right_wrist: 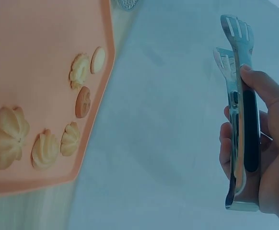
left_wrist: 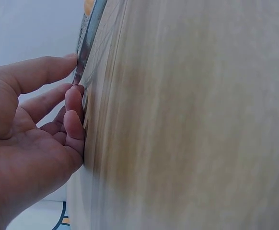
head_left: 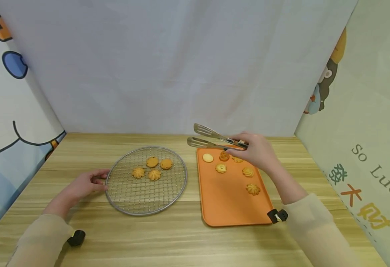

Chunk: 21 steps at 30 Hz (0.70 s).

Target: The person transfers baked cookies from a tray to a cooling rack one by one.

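My left hand point(head_left: 86, 184) lies on the wooden table at the left edge of a round wire rack point(head_left: 141, 194). In the left wrist view the left hand point(left_wrist: 34, 134) pinches the rack's rim point(left_wrist: 84, 43) between thumb and fingertips. Several cookies point(head_left: 151, 168) sit on the far half of the rack. To its right lies an orange tray point(head_left: 228, 204) with several cookies point(head_left: 220, 168) on its far half. My right hand point(head_left: 258, 152) grips metal tongs point(head_left: 215, 138) above the tray's far left corner, tips pointing left. The tongs point(right_wrist: 242, 96) hold nothing, arms close together, beside the tray point(right_wrist: 34, 48).
The wooden table point(head_left: 168, 237) runs to a white curtain point(head_left: 168, 66) at the back. Printed cartoon panels stand at the left point(head_left: 1, 111) and right point(head_left: 365, 141) sides. Bare tabletop lies in front of the rack and tray.
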{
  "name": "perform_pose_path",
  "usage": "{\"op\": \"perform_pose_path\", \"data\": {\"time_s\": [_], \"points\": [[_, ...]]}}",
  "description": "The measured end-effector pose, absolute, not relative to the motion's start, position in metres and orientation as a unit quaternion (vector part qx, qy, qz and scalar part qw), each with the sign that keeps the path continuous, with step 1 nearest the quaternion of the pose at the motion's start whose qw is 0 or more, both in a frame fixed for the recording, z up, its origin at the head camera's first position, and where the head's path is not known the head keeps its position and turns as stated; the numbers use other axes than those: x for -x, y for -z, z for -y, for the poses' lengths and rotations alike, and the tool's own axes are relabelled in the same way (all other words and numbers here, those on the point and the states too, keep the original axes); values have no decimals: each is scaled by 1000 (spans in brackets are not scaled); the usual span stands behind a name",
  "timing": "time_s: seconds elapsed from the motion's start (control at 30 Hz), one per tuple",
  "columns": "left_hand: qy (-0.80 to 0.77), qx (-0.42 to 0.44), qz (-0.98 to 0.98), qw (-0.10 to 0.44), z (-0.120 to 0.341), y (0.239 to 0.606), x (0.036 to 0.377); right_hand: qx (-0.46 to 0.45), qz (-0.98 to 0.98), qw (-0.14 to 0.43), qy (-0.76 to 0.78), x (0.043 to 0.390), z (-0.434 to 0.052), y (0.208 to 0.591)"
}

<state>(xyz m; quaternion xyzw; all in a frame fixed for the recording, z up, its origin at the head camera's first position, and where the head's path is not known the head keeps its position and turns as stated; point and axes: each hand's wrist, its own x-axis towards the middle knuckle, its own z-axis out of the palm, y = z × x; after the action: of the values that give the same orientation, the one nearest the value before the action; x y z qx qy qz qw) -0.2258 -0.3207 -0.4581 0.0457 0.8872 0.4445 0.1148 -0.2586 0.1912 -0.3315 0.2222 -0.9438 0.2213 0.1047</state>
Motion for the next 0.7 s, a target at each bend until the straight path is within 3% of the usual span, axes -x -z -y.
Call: {"op": "perform_pose_path", "data": {"time_s": [0.7], "points": [[-445, -41, -887, 115, 323, 461, 228, -270, 911, 204, -235, 251, -252, 340]]}}
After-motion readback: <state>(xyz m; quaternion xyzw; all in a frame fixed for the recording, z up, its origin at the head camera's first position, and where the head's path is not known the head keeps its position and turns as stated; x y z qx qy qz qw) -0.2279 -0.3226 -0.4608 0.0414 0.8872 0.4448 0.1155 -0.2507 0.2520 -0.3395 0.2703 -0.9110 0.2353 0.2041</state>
